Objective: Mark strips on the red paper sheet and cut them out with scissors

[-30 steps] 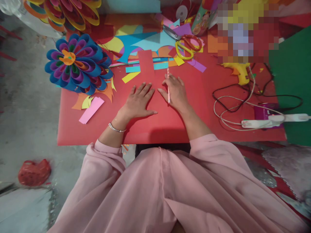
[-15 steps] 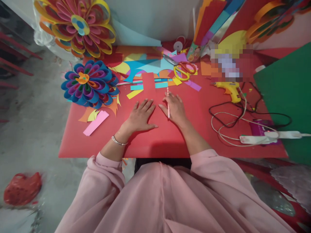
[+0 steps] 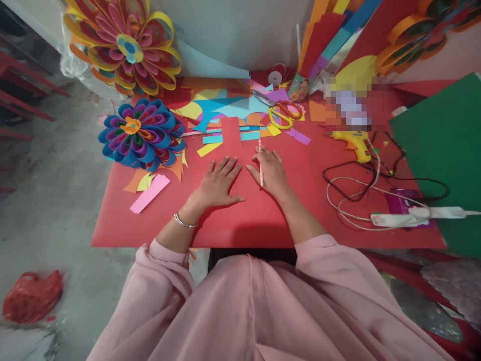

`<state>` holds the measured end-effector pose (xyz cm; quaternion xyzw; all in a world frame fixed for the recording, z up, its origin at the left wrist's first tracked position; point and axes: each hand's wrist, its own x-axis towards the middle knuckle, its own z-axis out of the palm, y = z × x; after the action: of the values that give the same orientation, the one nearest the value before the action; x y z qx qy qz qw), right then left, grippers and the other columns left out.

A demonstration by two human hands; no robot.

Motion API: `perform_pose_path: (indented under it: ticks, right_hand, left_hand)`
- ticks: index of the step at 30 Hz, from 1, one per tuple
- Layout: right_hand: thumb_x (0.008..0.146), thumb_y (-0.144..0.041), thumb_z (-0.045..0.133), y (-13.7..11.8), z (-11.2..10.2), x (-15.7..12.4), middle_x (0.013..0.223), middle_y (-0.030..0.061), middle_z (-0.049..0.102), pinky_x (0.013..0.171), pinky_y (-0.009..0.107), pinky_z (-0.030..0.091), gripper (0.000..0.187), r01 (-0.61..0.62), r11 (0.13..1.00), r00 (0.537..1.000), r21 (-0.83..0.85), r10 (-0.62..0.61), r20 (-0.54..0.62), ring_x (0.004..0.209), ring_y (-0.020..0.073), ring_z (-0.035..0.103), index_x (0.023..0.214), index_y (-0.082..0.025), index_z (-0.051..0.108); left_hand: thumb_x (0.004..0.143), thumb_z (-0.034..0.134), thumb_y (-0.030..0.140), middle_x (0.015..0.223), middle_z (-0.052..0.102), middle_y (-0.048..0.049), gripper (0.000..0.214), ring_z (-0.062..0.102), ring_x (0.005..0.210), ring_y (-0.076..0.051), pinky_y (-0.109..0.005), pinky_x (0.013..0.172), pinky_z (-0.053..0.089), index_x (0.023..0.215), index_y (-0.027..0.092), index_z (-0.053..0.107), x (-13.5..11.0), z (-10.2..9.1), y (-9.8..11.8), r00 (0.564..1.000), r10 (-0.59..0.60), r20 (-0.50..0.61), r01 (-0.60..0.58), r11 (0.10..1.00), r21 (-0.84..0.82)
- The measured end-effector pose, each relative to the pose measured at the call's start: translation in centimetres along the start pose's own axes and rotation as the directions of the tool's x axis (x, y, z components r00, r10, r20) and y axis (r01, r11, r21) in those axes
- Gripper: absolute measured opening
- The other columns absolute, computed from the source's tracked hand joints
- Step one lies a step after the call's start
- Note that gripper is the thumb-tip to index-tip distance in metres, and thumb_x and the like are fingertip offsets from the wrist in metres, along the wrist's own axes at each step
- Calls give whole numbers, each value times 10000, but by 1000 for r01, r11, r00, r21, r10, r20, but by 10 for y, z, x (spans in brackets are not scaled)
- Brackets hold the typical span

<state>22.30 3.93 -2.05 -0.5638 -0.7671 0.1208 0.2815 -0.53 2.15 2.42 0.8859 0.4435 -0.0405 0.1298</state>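
My left hand (image 3: pixel 219 184) lies flat on the red tabletop (image 3: pixel 248 220), fingers spread and thumb stretched to the right, holding nothing. Beside it, my right hand (image 3: pixel 271 170) rests on the table with a slim pink-and-white patterned pencil (image 3: pixel 260 159) held against its fingers, pointing away from me. A red paper strip (image 3: pixel 231 134) lies just beyond both hands, over blue strips (image 3: pixel 250 136). Farther back are scissors (image 3: pixel 281 115) with yellow and red handles.
A blue-and-purple paper flower (image 3: pixel 141 134) and a larger yellow-and-pink one (image 3: pixel 128 47) stand at the left. A pink strip (image 3: pixel 150 194) lies nearby. To the right are a yellow glue gun (image 3: pixel 353 144), tangled cords, a white power strip (image 3: pixel 398 217) and a green board (image 3: pixel 443 165).
The view has tipped slightly, so everything sits a little lower in the picture. Both hands hold the same pose on the table, and the pencil stays in my right hand.
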Motion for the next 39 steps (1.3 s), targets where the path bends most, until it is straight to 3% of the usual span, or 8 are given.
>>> perform_pose_path:
  ticks: [39]
  right_hand:
    - [1063, -474, 579, 9, 8, 0, 1539, 172, 638, 1311, 666, 278, 337, -32, 999, 998, 39, 30, 51, 1563, 362, 462, 1275, -233, 677]
  left_hand:
    - [894, 663, 810, 1829, 196, -173, 1117, 151, 1695, -431, -660, 1348, 61, 1738, 173, 300, 1, 8, -6, 999, 26, -21, -26, 999, -20]
